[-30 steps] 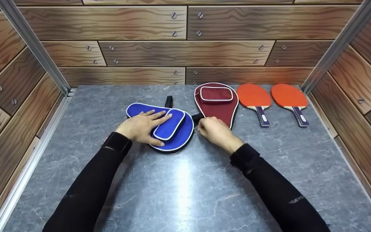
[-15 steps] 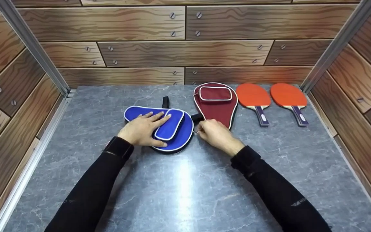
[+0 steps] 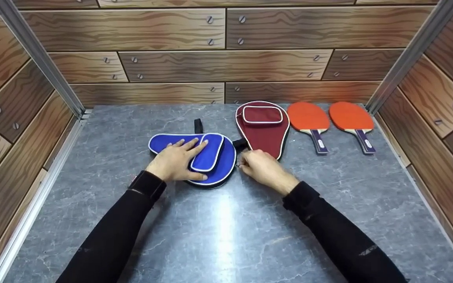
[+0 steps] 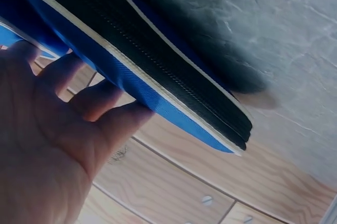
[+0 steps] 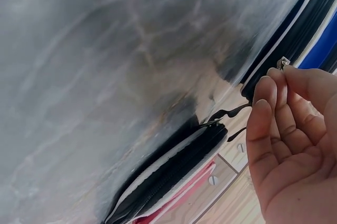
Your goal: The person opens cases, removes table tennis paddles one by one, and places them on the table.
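The left hand (image 3: 175, 162) lies spread on the blue case (image 3: 208, 154); the right hand (image 3: 265, 168) pinches its zip pull (image 5: 283, 63). The contents of it and the red case (image 3: 263, 134) are hidden.

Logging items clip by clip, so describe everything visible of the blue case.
The blue case is paddle-shaped and white-edged, seemingly woven fabric, with a pocket, a black strap at its far edge and a black zippered side, closed where the left wrist view shows it. It lies on the grey table, narrow end left. The left hand rests spread on it; the right hand pinches its zipper pull.
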`<state>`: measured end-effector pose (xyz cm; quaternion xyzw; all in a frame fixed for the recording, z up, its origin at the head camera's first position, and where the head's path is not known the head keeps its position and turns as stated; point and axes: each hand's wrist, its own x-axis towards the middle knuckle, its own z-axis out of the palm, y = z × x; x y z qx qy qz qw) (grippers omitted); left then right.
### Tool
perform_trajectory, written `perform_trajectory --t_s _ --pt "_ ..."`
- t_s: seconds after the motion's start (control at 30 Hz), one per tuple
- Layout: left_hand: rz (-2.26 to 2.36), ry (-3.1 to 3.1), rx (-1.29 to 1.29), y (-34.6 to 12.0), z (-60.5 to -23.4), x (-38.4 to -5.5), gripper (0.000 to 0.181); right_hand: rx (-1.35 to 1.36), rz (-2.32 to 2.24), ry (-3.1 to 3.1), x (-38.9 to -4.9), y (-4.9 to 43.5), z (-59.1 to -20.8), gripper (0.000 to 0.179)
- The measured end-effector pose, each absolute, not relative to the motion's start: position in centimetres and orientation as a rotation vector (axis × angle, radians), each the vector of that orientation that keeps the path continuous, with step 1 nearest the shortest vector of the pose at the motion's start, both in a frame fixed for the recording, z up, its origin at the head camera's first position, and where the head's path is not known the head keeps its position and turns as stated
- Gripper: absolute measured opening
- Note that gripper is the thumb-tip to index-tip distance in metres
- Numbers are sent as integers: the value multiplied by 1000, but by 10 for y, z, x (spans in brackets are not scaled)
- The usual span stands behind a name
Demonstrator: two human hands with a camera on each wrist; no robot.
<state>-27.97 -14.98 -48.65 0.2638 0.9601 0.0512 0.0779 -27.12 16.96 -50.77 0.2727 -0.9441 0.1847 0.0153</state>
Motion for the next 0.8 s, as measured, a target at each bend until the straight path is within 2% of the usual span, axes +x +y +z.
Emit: perform_trajectory --t_s 0.8 --pt "164 2937 765 -147 -488 -266 116 1072 514 -2860 -242 158 -512 6"
